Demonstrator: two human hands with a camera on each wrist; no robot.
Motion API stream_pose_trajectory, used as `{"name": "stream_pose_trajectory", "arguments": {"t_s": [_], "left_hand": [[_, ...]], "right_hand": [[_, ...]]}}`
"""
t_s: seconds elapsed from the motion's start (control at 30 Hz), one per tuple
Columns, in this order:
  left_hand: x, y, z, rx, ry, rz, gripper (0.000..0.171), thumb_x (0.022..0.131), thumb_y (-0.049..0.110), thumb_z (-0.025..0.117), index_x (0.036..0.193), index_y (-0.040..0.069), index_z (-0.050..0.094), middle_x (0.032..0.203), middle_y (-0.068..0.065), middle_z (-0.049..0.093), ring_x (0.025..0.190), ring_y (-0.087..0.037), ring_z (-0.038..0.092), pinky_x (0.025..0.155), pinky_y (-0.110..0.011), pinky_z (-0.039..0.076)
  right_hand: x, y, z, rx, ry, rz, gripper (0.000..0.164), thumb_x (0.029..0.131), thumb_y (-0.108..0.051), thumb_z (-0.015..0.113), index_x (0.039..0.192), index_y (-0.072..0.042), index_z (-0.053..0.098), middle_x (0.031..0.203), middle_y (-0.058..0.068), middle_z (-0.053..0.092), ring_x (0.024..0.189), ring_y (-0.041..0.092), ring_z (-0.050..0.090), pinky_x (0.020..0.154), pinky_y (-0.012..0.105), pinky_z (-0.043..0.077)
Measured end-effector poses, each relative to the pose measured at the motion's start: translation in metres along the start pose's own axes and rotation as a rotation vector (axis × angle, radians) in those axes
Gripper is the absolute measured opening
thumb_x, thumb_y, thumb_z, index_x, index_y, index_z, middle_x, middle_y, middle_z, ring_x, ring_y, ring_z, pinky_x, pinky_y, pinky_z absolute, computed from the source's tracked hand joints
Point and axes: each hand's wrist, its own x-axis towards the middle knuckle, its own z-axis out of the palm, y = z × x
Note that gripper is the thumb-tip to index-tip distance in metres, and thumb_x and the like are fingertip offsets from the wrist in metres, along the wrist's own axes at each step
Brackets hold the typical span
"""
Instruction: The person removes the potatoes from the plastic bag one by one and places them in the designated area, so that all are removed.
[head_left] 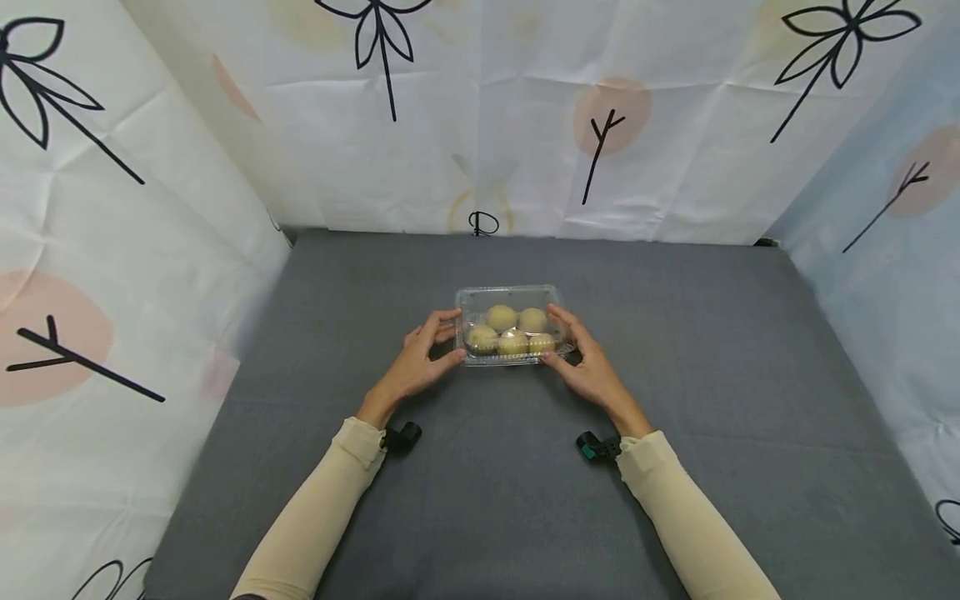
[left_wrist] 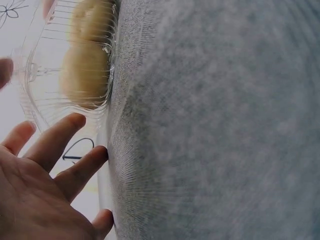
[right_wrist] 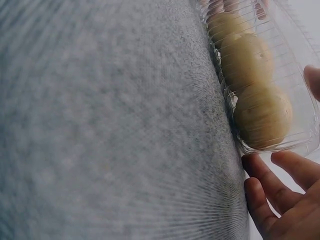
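A clear plastic box (head_left: 513, 292) with a transparent lid sits on the grey table. Several round, pale yellow-green, fruit-like pieces (right_wrist: 262, 115) lie inside it in two rows. My left hand (head_left: 420, 358) is at its left end, thumb and index fingertips right at the edge. In the left wrist view the fingers (left_wrist: 52, 142) spread loosely beside the ribbed wall. At the other end, my right hand (head_left: 592, 371) holds the box, thumb at the front corner and index finger over the back corner. More of its fingertips meet the end wall in the right wrist view.
The grey tabletop (head_left: 510, 500) extends around the box on all sides. White cloth panels with leaf prints (head_left: 510, 158) stand along the back, left and right. A small dark camera is strapped to each wrist, below cream sleeves (head_left: 322, 508).
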Motion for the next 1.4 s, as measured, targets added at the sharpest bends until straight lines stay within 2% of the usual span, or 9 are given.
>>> {"name": "stream_pose_trajectory", "arguments": {"t_s": [0.2,0.4,0.47,0.57,0.67,0.73,0.9,1.1,1.4], "left_hand": [[-0.001,0.002,-0.002,-0.006,-0.015,-0.024,0.084,0.092,0.037,0.075,0.159,0.016,0.028,0.153,-0.008,0.054,0.153,-0.030,0.035,0.122,-0.064,0.004],[0.000,0.003,0.000,0.008,-0.011,-0.062,0.091,0.091,0.033,0.078,0.161,0.025,0.021,0.154,-0.006,0.054,0.157,-0.029,0.024,0.122,-0.064,0.003],[0.000,0.003,0.000,0.010,-0.014,-0.072,0.093,0.092,0.032,0.078,0.162,0.029,0.018,0.154,-0.005,0.053,0.157,-0.029,0.023,0.122,-0.063,0.003],[0.001,0.003,0.001,0.007,-0.018,-0.090,0.098,0.092,0.032,0.078,0.163,0.030,0.012,0.155,-0.007,0.052,0.157,-0.032,0.021,0.122,-0.064,0.003],[0.001,0.003,0.001,0.002,-0.028,-0.102,0.102,0.092,0.032,0.078,0.164,0.025,0.007,0.155,-0.010,0.051,0.157,-0.036,0.020,0.121,-0.066,0.002],[0.001,0.003,0.000,0.008,-0.039,-0.110,0.101,0.092,0.033,0.077,0.164,0.022,0.007,0.155,-0.009,0.051,0.157,-0.035,0.020,0.121,-0.065,0.001],[0.002,0.001,-0.001,0.043,-0.083,-0.100,0.093,0.095,0.035,0.074,0.165,0.017,0.015,0.157,-0.005,0.049,0.156,-0.030,0.026,0.121,-0.064,0.001],[0.003,0.000,-0.002,0.082,-0.111,-0.105,0.093,0.095,0.039,0.072,0.165,0.021,0.014,0.161,-0.003,0.044,0.154,-0.034,0.028,0.118,-0.062,0.007],[0.005,0.003,-0.004,0.086,-0.135,-0.129,0.094,0.095,0.041,0.072,0.166,0.025,0.012,0.160,-0.002,0.045,0.155,-0.035,0.024,0.116,-0.060,0.008]], "right_hand": [[-0.001,-0.004,-0.001,-0.040,0.009,-0.020,0.076,0.096,-0.016,0.072,0.160,-0.018,0.033,0.159,0.013,0.044,0.111,0.028,0.060,0.094,0.055,0.045],[-0.002,-0.006,-0.003,-0.119,-0.003,-0.040,0.082,0.093,-0.019,0.077,0.161,-0.019,0.032,0.157,0.014,0.047,0.096,0.026,0.056,0.086,0.049,0.045],[-0.002,-0.007,-0.004,-0.160,-0.002,-0.043,0.084,0.092,-0.023,0.077,0.162,-0.022,0.031,0.158,0.013,0.046,0.100,0.030,0.058,0.086,0.052,0.047],[0.000,-0.010,-0.007,-0.196,0.015,-0.048,0.085,0.091,-0.025,0.079,0.162,-0.026,0.031,0.163,0.014,0.037,0.130,0.038,0.053,0.095,0.059,0.048],[0.006,-0.010,-0.011,-0.165,0.038,-0.072,0.085,0.089,-0.021,0.079,0.161,-0.023,0.032,0.168,0.015,0.025,0.150,0.042,0.032,0.102,0.065,0.043],[0.011,-0.011,-0.014,-0.129,0.048,-0.096,0.085,0.089,-0.015,0.078,0.160,-0.018,0.033,0.169,0.015,0.021,0.154,0.041,0.025,0.107,0.065,0.039],[0.025,-0.020,-0.019,-0.066,0.056,-0.116,0.087,0.089,-0.006,0.076,0.161,-0.011,0.028,0.167,0.016,0.027,0.147,0.041,0.031,0.109,0.065,0.033],[0.042,-0.024,-0.023,0.004,0.048,-0.084,0.102,0.091,-0.006,0.073,0.165,-0.017,0.003,0.168,0.019,0.024,0.148,0.044,0.031,0.113,0.068,0.026],[0.063,-0.014,-0.030,0.062,0.011,-0.040,0.113,0.093,-0.037,0.074,0.162,-0.026,-0.015,0.167,0.023,0.020,0.140,0.047,0.038,0.110,0.066,0.027]]}}
